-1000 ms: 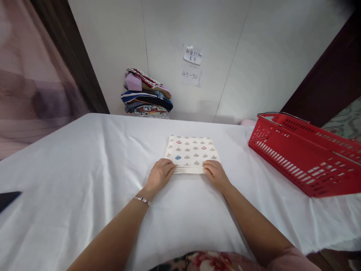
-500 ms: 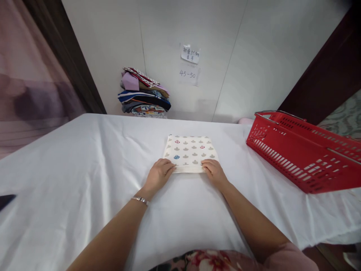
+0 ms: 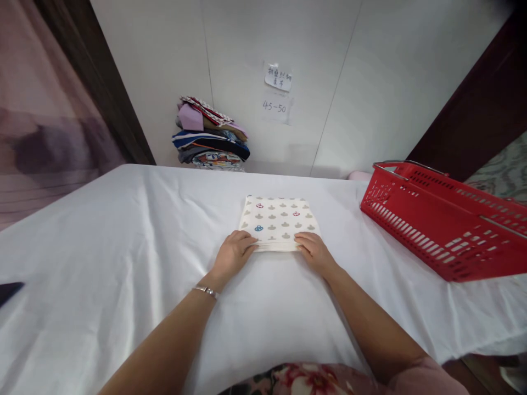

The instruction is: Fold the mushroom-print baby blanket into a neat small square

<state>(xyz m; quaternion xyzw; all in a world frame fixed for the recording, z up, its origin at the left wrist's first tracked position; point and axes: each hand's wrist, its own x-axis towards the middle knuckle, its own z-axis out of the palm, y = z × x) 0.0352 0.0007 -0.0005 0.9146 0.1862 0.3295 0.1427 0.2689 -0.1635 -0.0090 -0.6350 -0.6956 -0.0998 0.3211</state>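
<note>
A folded cream cloth with small grey, red and blue prints lies flat on the white-covered table, a little beyond the middle. My left hand grips its near left corner, fingers curled over the edge. My right hand pinches the near right corner the same way. A thin bracelet sits on my left wrist.
A red plastic basket stands tilted at the right of the table. A stack of folded clothes rests against the white wall at the back. Two paper notes hang on that wall. A dark flat object shows at the left edge.
</note>
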